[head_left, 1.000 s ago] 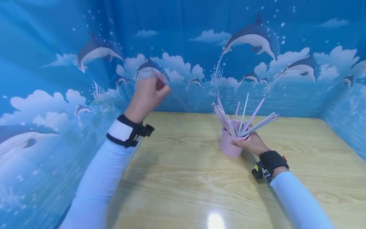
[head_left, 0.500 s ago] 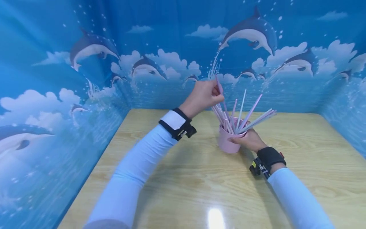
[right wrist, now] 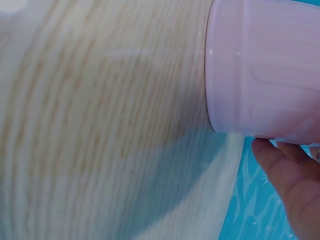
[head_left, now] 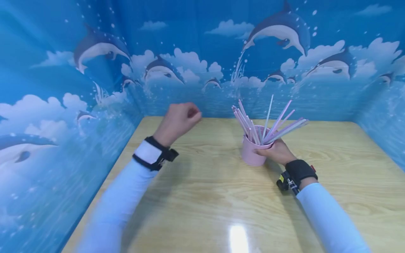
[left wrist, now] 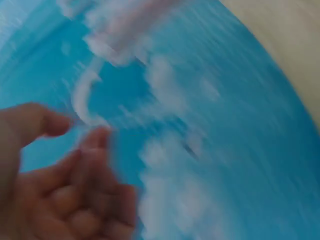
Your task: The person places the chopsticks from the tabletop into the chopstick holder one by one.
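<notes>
Several thin straws (head_left: 243, 119), pink, purple and whitish, lean outward in a pink bucket (head_left: 253, 154) on the table. My right hand (head_left: 276, 151) grips the bucket from its right side, thumb across the front. In the right wrist view the bucket (right wrist: 270, 70) lies sideways in frame, and fingers (right wrist: 280, 167) touch its lower side. Left of the bucket, above the table's far edge, my left hand (head_left: 181, 119) is raised with nothing visible in it. The left wrist view is blurred; there the left hand (left wrist: 75, 175) shows thumb and index fingertip slightly apart, other fingers loosely bent.
The wood-grain table (head_left: 202, 196) ends at a blue curtain (head_left: 190, 35) printed with dolphins, along the back and both sides. Each wrist wears a black strap (head_left: 300, 172) with a small camera. A light glare (head_left: 238, 239) shines on the near table.
My left hand brought a purple straw rightward to the bucket, let go of it, and moved back left without it. The right hand stays on the bucket.
</notes>
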Tool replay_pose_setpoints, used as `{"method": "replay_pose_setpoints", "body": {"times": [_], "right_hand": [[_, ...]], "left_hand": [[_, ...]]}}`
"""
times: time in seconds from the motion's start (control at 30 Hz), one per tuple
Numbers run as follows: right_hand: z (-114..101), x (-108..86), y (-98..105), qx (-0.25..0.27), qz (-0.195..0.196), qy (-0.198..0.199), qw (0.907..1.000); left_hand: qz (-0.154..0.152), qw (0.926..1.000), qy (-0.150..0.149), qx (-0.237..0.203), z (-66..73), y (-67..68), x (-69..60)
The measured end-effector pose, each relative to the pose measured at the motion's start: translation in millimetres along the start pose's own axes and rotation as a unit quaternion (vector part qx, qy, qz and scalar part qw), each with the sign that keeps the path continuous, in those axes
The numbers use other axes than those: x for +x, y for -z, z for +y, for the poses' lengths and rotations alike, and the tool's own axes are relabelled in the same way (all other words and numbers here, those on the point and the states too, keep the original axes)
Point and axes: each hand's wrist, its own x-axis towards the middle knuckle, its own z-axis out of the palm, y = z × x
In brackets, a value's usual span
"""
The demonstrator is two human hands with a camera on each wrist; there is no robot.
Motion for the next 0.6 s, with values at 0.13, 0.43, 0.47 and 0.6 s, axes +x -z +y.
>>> {"method": "replay_pose_setpoints", "body": {"times": [0.13, 0.43, 0.47, 0.6], "right_hand": [[3.5, 2.1, -0.7, -0.018, -0.004, -0.01, 0.9998], [2.5, 0.4, 11.4, -0.046, 0.0, -0.003, 0.9989], [1.9, 0.9, 11.9, -0.046, 0.0, -0.003, 0.9989], [0.7, 2.3, 8.9, -0.038, 0.006, -0.008, 0.9992]], "left_hand": [[-0.112, 0.9731, 0.145, 0.14, -74.8, 2.3, -61.6], [-0.218, 0.9185, 0.273, 0.186, -147.0, -28.8, -150.3], [-0.218, 0.9184, 0.275, 0.182, -147.1, -31.0, -150.6], [-0.232, 0.9166, 0.275, 0.174, -145.7, -38.2, -145.1]]}}
